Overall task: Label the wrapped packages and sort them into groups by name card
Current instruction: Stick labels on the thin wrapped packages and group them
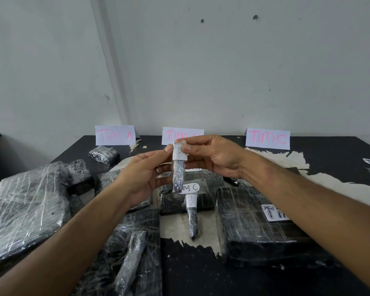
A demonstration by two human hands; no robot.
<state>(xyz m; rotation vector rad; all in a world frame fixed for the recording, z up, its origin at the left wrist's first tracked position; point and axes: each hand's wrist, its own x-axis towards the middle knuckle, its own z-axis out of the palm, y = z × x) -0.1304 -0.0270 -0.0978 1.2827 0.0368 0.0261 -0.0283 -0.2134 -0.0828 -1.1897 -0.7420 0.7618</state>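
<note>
A slim wrapped package (178,177) hangs upright in the air above the table's middle, with a white label marked "B" around its top. My left hand (143,174) pinches that label from the left, and my right hand (212,154) pinches the package's top end from the right. Three name cards stand along the wall: "TIM A" (115,135), a middle card (171,134) partly hidden by my fingers, and "TIM C" (267,138). A second slim package labelled "B" (192,216) lies on the table below.
A large wrapped package (24,208) lies at the left. Another large one with a "TIM" label (261,227) lies at the right. A package labelled "TIM C" (188,199) sits in the middle, a small one (104,154) lies near the "TIM A" card, and a long slim one (130,263) at the front.
</note>
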